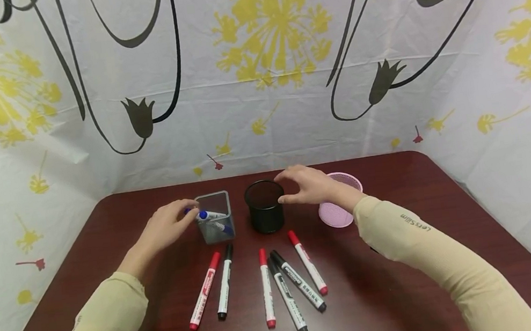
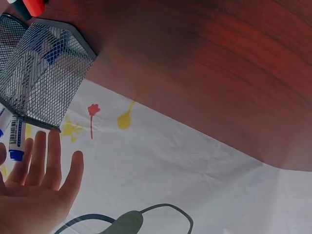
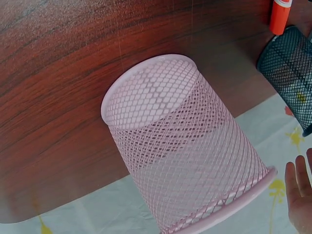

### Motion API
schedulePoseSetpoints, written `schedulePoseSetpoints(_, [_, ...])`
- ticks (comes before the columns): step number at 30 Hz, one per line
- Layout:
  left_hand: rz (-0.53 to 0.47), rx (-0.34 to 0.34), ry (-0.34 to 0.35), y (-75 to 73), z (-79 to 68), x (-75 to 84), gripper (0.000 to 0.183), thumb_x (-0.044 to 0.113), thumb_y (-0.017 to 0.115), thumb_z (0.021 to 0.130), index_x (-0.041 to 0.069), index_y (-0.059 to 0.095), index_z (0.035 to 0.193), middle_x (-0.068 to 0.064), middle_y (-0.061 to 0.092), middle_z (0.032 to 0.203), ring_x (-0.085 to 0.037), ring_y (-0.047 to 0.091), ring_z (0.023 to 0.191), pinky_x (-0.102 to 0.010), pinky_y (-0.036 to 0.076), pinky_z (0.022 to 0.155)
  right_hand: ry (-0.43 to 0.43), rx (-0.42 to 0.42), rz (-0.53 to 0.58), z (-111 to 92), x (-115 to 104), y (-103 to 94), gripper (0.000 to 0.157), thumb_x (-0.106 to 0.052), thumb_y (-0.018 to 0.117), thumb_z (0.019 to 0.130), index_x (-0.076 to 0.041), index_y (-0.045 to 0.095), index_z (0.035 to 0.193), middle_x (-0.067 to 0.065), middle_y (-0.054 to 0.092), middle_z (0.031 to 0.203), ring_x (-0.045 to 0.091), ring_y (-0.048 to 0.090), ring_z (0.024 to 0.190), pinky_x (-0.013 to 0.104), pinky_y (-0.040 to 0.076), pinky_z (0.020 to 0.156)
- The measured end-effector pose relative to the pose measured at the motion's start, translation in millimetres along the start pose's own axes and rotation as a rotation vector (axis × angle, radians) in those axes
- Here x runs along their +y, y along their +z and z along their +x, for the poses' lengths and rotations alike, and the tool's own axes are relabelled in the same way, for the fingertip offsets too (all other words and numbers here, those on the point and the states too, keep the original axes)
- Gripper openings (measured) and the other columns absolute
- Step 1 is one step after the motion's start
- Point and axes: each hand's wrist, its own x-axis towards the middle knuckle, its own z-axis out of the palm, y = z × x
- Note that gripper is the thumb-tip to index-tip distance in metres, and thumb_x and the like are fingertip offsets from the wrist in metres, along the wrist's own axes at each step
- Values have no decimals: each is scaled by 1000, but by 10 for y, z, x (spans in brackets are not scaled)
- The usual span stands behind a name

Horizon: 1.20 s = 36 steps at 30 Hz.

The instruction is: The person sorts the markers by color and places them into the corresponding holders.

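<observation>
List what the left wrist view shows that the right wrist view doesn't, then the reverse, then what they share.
Only the left wrist view shows the left hand and the blue-capped white marker jutting past the rim of the grey wire-mesh holder.

Only the right wrist view shows the pale pink round mesh cup and the right hand.

Both show the dark reddish-brown wood-grain table, the white sheet with yellow prints, a red marker cap and part of the black round mesh cup.

White cloth backdrop (image 1: 220,105) with yellow flowers (image 1: 276,17), dark tulips (image 1: 141,119); reddish-brown tabletop (image 1: 377,305), corners rounded.
</observation>
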Motion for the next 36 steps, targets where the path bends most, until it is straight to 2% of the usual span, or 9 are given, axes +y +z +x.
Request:
schedulePoseSetpoints(4, [7,92,12,-3,-25,14,31,26,52,89,6,58,112,-10,57,108,-26,51,100,-46,38,83,-1,-15,-13,3,-5,46,52,-44,62,77,-10,56,116,4,54,114,21,46,108,39,37,86])
schedulePoseSetpoints(7, [19,203,73,-18,-43,59,29,24,53,88,7,59,111,-8,58,105,-25,51,99,-44,39,82,3,-27,-24,6,-2,72,52,-44,62,77,-10,55,116,3,54,114,20,46,107,38,38,85])
schedulePoseSetpoints(12, [31,405,313,-39,-97,188,21,12,60,82,3,63,101,-7,61,94,-22,52,88,-39,41,76,1,-29,-24,4,0,100,50,-43,61,78,-10,56,116,2,55,113,20,46,106,38,38,85])
schedulePoseSetpoints(16, [54,461,538,-21,-177,296,20,14,55,82,1,64,94,-6,62,88,-20,54,82,-36,41,74,7,-21,-20,-1,3,109,49,-43,61,78,-11,56,115,2,55,113,20,46,106,38,39,83])
schedulePoseSetpoints(19, [87,439,658,32,-275,374,26,23,49,86,2,65,91,-5,62,86,-21,55,81,-38,41,75,8,-18,-18,-5,2,106,49,-42,61,79,-11,56,115,2,55,113,19,46,106,38,39,83])
schedulePoseSetpoints(22, [128,380,726,135,-405,410,31,27,45,90,4,65,90,-3,62,86,-23,56,82,-39,41,75,4,-18,-16,0,-3,106,48,-41,61,79,-10,56,115,2,55,113,19,46,106,38,39,83])
schedulePoseSetpoints(25, [181,258,751,269,-536,419,25,25,48,88,6,64,92,-1,61,88,-21,55,85,-38,41,78,6,-18,-26,6,-9,104,47,-40,61,79,-11,56,115,2,55,113,19,46,106,38,39,83])
schedulePoseSetpoints(29, [281,90,785,468,-666,431,21,18,63,74,10,63,94,1,59,92,-17,52,88,-35,40,79,4,-8,-36,8,-15,95,45,-38,61,80,-10,56,115,2,55,112,19,47,105,37,39,84])
schedulePoseSetpoints(36, [406,-14,824,678,-784,438,27,10,66,64,15,62,90,3,57,90,-16,51,87,-37,41,75,3,5,-49,10,-42,98,44,-37,61,81,-9,57,114,3,56,110,20,48,104,37,39,83])
